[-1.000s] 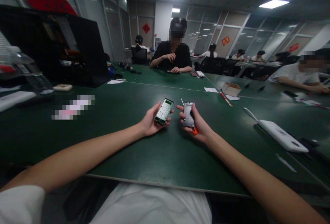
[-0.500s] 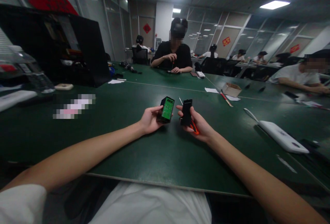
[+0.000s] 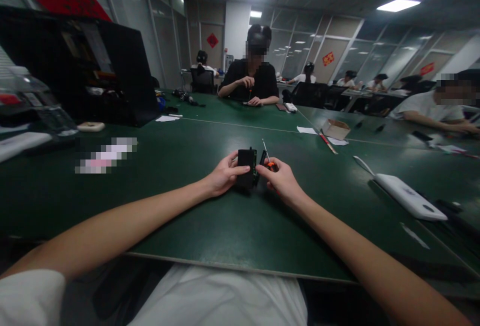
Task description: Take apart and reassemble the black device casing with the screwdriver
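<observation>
My left hand (image 3: 222,176) is closed around a black plastic case (image 3: 245,159), with the thumb across its face. The edge of a green circuit board (image 3: 255,162) shows along the case's right side. Just right of it, my right hand (image 3: 285,180) pinches a thin black cover (image 3: 263,158), seen nearly edge-on. The same hand keeps a screwdriver (image 3: 267,151) with an orange handle, its thin metal shaft pointing up. Between cover and case there is a narrow gap; whether they touch lower down is hidden by my fingers. Both hands are held over the green table (image 3: 210,231).
On the right lies a white device (image 3: 408,196) with a strap. Further back are an open cardboard box (image 3: 336,129), a red stick (image 3: 328,143) and papers. A large black case (image 3: 131,76) and plastic bottle (image 3: 45,103) stand left. A co-worker (image 3: 249,78) sits opposite.
My left hand has turned the case so the circuit board faces right, toward the cover. My right hand has turned the cover edge-on and brought it close to the case.
</observation>
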The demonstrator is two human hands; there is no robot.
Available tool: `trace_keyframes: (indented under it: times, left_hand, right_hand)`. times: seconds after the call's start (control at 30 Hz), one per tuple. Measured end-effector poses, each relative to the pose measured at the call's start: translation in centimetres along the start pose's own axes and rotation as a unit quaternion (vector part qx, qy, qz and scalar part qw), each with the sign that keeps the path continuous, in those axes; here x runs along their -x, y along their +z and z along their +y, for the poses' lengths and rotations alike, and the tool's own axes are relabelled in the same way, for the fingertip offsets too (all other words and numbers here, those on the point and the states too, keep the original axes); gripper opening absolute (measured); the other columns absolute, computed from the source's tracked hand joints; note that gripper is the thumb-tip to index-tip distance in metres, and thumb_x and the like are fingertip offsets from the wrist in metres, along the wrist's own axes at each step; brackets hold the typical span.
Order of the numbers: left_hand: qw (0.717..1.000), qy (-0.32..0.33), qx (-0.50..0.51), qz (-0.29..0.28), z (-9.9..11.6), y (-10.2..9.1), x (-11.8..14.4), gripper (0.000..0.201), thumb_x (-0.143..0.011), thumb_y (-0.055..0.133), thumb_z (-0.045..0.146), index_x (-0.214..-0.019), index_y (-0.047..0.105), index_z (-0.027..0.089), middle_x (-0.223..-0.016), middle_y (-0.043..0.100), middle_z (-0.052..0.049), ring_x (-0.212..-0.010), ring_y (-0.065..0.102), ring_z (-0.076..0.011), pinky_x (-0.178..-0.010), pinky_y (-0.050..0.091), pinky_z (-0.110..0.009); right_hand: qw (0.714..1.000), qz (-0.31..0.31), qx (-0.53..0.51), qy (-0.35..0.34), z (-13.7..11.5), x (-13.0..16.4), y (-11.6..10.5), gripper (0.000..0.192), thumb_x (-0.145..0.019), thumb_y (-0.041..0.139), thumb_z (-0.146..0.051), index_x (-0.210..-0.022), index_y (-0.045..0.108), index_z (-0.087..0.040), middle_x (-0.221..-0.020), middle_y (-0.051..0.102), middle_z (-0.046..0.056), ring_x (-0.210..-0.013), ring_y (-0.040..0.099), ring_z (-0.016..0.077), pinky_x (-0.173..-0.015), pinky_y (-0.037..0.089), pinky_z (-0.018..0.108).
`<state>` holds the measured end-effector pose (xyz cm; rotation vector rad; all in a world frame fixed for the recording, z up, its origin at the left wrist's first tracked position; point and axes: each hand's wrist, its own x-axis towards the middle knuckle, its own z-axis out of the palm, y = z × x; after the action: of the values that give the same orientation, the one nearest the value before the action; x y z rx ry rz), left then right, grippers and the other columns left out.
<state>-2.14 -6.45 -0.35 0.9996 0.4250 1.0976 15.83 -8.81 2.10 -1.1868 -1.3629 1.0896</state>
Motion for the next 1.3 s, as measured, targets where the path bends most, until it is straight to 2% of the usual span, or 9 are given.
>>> trace_keyframes:
  times: [0.2,0.5,0.6,0.77,0.9,1.07,1.2,1.3]
  left_hand:
    - [1.000,0.000,-0.004,-0.010,-0.1,0.4,0.2,0.062,-0.066,0.081,0.014,-0.122,0.054,0.020,-0.116,0.067,-0.009,-0.109,0.063,-0.0258,-0.096,0.048,-0.043]
    - [1.000,0.001,-0.004,-0.024,-0.1,0.4,0.2,0.058,-0.069,0.079,0.014,-0.121,0.054,0.019,-0.120,0.065,-0.011,-0.112,0.062,-0.0266,-0.097,0.047,-0.043]
    - [0.999,-0.004,-0.001,-0.046,-0.2,0.4,0.3,0.056,-0.071,0.076,0.013,-0.123,0.057,0.017,-0.121,0.066,-0.011,-0.115,0.060,-0.0266,-0.101,0.044,-0.042]
    - [0.995,-0.041,0.034,-0.087,-0.3,0.3,0.8,0.056,-0.067,0.073,0.010,-0.122,0.062,0.015,-0.117,0.069,-0.011,-0.114,0.061,-0.0264,-0.102,0.041,-0.038]
    - [0.988,-0.063,0.044,-0.137,-0.3,0.6,1.1,0.060,-0.071,0.074,0.013,-0.128,0.058,0.017,-0.121,0.067,-0.012,-0.111,0.063,-0.0263,-0.100,0.043,-0.039]
    - [0.991,-0.062,0.011,-0.119,-0.5,0.7,1.0,0.055,-0.069,0.076,0.009,-0.121,0.062,0.015,-0.115,0.070,-0.012,-0.105,0.066,-0.0244,-0.095,0.046,-0.036]
    - [0.989,-0.080,0.023,-0.121,-0.1,0.6,1.1,0.055,-0.068,0.074,0.012,-0.121,0.061,0.013,-0.101,0.073,-0.012,-0.089,0.070,-0.0256,-0.085,0.051,-0.039]
    - [0.988,-0.085,0.036,-0.121,0.2,0.6,1.2,0.059,-0.069,0.073,0.014,-0.126,0.057,0.015,-0.101,0.073,-0.012,-0.087,0.070,-0.0253,-0.082,0.052,-0.039]
  right_hand:
    - [0.999,0.009,0.038,-0.024,0.4,0.1,0.4,0.048,-0.061,0.082,-0.049,-0.089,0.057,-0.019,-0.072,0.056,-0.003,-0.057,0.046,0.0103,-0.045,0.035,0.021]
    - [0.993,0.010,0.096,-0.069,0.3,0.0,0.5,0.046,-0.063,0.079,-0.051,-0.086,0.056,-0.019,-0.072,0.059,-0.001,-0.062,0.051,0.0141,-0.058,0.041,0.028]
    - [0.988,0.016,0.121,-0.096,0.3,0.1,0.5,0.044,-0.064,0.079,-0.050,-0.084,0.056,-0.019,-0.074,0.060,0.000,-0.065,0.053,0.0153,-0.063,0.042,0.029]
    - [0.967,0.021,0.198,-0.159,0.1,0.8,0.8,0.034,-0.072,0.074,-0.047,-0.079,0.056,-0.020,-0.070,0.058,-0.001,-0.064,0.051,0.0158,-0.062,0.039,0.028]
    - [0.962,0.001,0.194,-0.189,-0.2,1.2,1.0,0.027,-0.079,0.069,-0.043,-0.090,0.062,-0.019,-0.080,0.063,0.001,-0.072,0.056,0.0176,-0.068,0.042,0.029]
    - [0.974,-0.036,0.160,-0.156,0.1,0.7,0.7,0.030,-0.080,0.068,-0.046,-0.090,0.061,-0.019,-0.083,0.063,0.002,-0.076,0.058,0.0179,-0.070,0.045,0.030]
    - [0.983,-0.087,0.118,-0.109,0.0,0.6,0.4,0.038,-0.084,0.060,-0.053,-0.099,0.062,-0.019,-0.072,0.058,-0.002,-0.060,0.053,0.0143,-0.054,0.044,0.027]
    - [0.988,-0.108,0.082,-0.070,-0.5,1.0,0.3,0.042,-0.080,0.064,-0.056,-0.102,0.061,-0.020,-0.063,0.052,-0.005,-0.050,0.047,0.0120,-0.046,0.040,0.025]
